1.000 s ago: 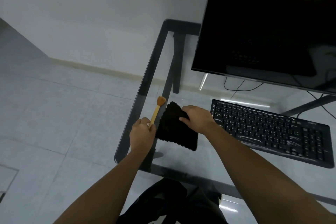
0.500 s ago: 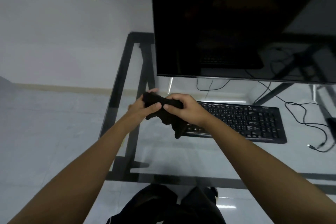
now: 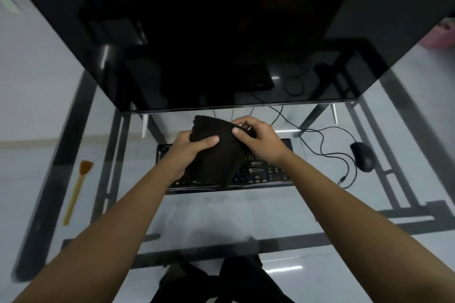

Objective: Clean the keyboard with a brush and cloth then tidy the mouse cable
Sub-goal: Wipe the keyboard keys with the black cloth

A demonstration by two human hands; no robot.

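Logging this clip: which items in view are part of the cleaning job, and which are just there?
Part of the job: black cloth, gripped by left hand and right hand; keyboard beneath it; brush lying at left; mouse and its loose cable.
Just there: monitor; glass desk; blurred pink object, top right.

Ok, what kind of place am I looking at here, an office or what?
Probably a computer workstation in a home or small office: a glass-topped desk carries a large dark monitor, a black keyboard and a wired mouse.
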